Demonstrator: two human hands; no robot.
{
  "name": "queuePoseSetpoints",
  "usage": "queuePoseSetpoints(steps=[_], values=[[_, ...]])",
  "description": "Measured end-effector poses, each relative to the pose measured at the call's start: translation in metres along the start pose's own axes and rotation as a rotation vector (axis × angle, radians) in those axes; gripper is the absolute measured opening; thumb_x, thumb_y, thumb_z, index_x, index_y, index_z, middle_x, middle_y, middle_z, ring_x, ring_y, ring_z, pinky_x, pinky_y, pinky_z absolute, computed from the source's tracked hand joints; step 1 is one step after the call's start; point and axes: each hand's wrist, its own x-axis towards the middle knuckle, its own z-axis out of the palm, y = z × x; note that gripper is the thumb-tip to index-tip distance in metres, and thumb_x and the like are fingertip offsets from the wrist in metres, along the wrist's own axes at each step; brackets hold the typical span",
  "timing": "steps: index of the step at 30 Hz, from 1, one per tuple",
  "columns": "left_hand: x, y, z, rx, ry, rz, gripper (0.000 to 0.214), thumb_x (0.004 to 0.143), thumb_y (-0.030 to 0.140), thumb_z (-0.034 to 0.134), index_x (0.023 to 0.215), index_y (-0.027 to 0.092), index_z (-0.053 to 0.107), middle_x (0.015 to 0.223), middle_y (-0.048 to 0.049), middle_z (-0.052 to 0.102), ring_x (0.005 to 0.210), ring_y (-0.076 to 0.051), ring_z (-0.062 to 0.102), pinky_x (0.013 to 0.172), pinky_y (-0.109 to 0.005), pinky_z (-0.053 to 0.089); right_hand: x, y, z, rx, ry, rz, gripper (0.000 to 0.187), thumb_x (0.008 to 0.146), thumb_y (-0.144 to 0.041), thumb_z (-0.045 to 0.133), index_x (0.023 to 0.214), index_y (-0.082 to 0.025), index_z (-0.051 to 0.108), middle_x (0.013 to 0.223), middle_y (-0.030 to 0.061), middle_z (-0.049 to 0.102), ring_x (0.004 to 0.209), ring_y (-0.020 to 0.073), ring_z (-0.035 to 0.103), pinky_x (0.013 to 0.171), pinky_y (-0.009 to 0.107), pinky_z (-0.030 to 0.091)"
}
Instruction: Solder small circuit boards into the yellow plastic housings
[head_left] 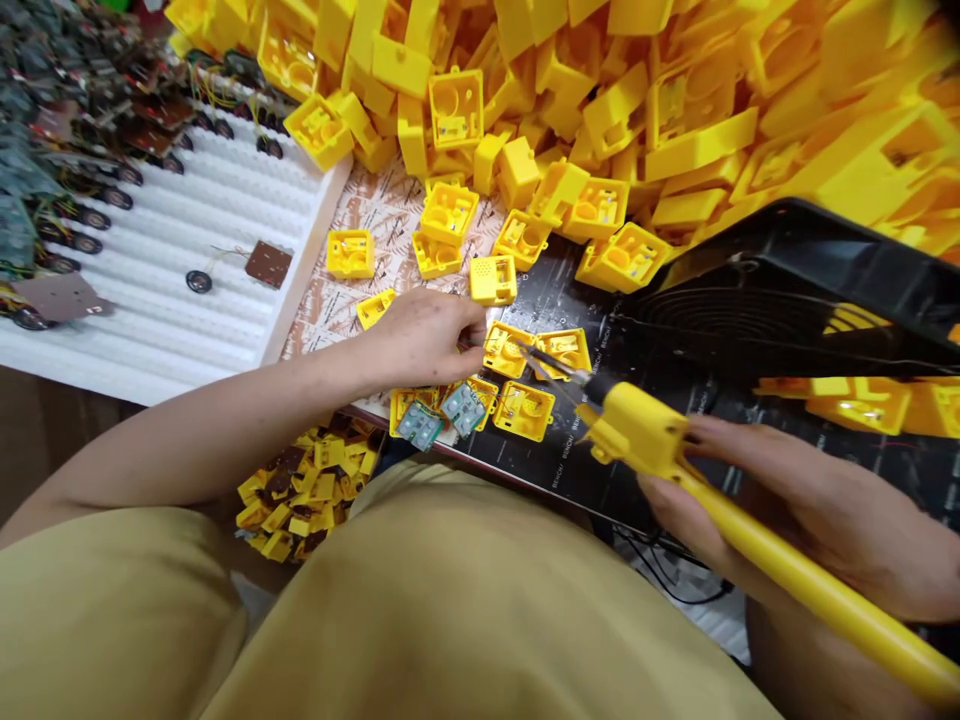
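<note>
My right hand (795, 510) grips a yellow soldering gun (637, 430), its thick yellow handle running to the lower right. The gun's thin metal tip reaches into a small open yellow plastic case (508, 349) on the black mat. At that case's left edge is my left hand (431, 335), fingers curled together; what they pinch, if anything, is hidden. Another open case (562, 354) stands just right of the tip, and one more (524, 411) lies nearer me. Two green circuit boards (464, 408) rest on cases below my left hand.
A large heap of yellow cases (570, 90) fills the back. On the left, a ridged white foam tray (165, 290) carries many wired boards and small round speakers (199, 281). A black fan-like housing (780, 280) stands at right. More yellow parts (315, 490) lie below the table edge.
</note>
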Motion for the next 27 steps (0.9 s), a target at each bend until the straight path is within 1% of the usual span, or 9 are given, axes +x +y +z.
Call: queuePoseSetpoints(steps=[4,7,9,12,14,20,23,25,27], values=[[0.002,0.001,0.001,0.015,-0.008,-0.009,0.018,0.075,0.024,0.055,0.081,0.018,0.071,0.076,-0.0037,0.072,0.072,-0.017,0.065,0.065,-0.027,0.043,0.009,-0.004,0.017,0.145,-0.052,-0.071,0.027,0.086,-0.018,0.069,0.110,-0.024,0.060,0.079,0.0000,0.070,0.066,0.0153,0.069,0.056,0.025,0.058],[0.003,0.001,0.001,0.029,-0.009,-0.004,0.019,0.076,0.024,0.055,0.082,0.017,0.071,0.078,-0.0051,0.072,0.075,-0.020,0.066,0.066,-0.029,0.043,0.014,-0.003,0.017,0.077,-0.114,-0.092,0.010,0.086,-0.019,0.069,0.090,-0.020,0.060,0.076,0.0000,0.069,0.067,0.0126,0.068,0.058,0.021,0.058],[0.004,0.001,0.001,0.040,-0.010,0.002,0.019,0.075,0.025,0.055,0.081,0.017,0.071,0.077,-0.0049,0.072,0.074,-0.020,0.065,0.066,-0.029,0.043,0.018,-0.003,0.017,0.035,-0.099,-0.154,0.012,0.084,-0.019,0.071,0.084,-0.019,0.059,0.074,0.0001,0.068,0.065,0.0111,0.067,0.060,0.020,0.058],[0.005,0.002,0.001,0.051,-0.023,-0.004,0.018,0.075,0.027,0.056,0.080,0.018,0.071,0.074,-0.0038,0.070,0.073,-0.020,0.064,0.065,-0.029,0.042,0.027,-0.006,0.017,0.046,-0.070,-0.252,0.018,0.080,-0.017,0.075,0.086,-0.018,0.058,0.074,0.0003,0.068,0.064,0.0102,0.066,0.059,0.019,0.057],[0.006,0.003,0.000,0.059,-0.030,-0.015,0.019,0.075,0.029,0.055,0.079,0.019,0.070,0.073,-0.0039,0.069,0.073,-0.020,0.064,0.065,-0.029,0.042,0.030,-0.009,0.014,0.068,-0.090,-0.253,0.019,0.080,-0.015,0.075,0.088,-0.018,0.058,0.074,0.0008,0.068,0.064,0.0108,0.066,0.058,0.020,0.057],[0.007,0.006,-0.003,0.108,-0.062,-0.010,0.019,0.075,0.028,0.055,0.079,0.019,0.070,0.075,-0.0044,0.069,0.078,-0.020,0.062,0.064,-0.028,0.041,0.022,-0.010,0.001,0.052,-0.112,-0.024,0.008,0.090,-0.022,0.064,0.084,-0.023,0.059,0.073,0.0010,0.065,0.064,0.0111,0.064,0.056,0.023,0.054],[0.008,0.007,-0.004,0.110,-0.068,-0.007,0.018,0.075,0.027,0.055,0.080,0.018,0.070,0.075,-0.0043,0.069,0.077,-0.020,0.062,0.063,-0.028,0.039,0.017,-0.005,0.000,0.043,-0.104,0.004,0.010,0.093,-0.027,0.060,0.084,-0.023,0.060,0.071,0.0013,0.065,0.062,0.0111,0.064,0.055,0.022,0.054],[0.008,0.007,-0.004,0.108,-0.071,-0.008,0.017,0.075,0.026,0.056,0.080,0.018,0.070,0.075,-0.0037,0.069,0.077,-0.020,0.063,0.063,-0.027,0.039,0.013,0.000,0.001,0.042,-0.082,-0.029,0.004,0.089,-0.025,0.065,0.087,-0.023,0.062,0.074,0.0004,0.067,0.060,0.0103,0.064,0.051,0.020,0.052],[0.006,0.004,-0.006,0.107,-0.068,0.010,0.016,0.076,0.025,0.057,0.080,0.018,0.071,0.075,-0.0034,0.070,0.077,-0.019,0.064,0.064,-0.026,0.040,0.006,0.005,0.002,0.032,-0.038,-0.007,0.012,0.084,-0.025,0.071,0.094,-0.025,0.063,0.080,0.0001,0.070,0.061,0.0109,0.066,0.050,0.019,0.052]])
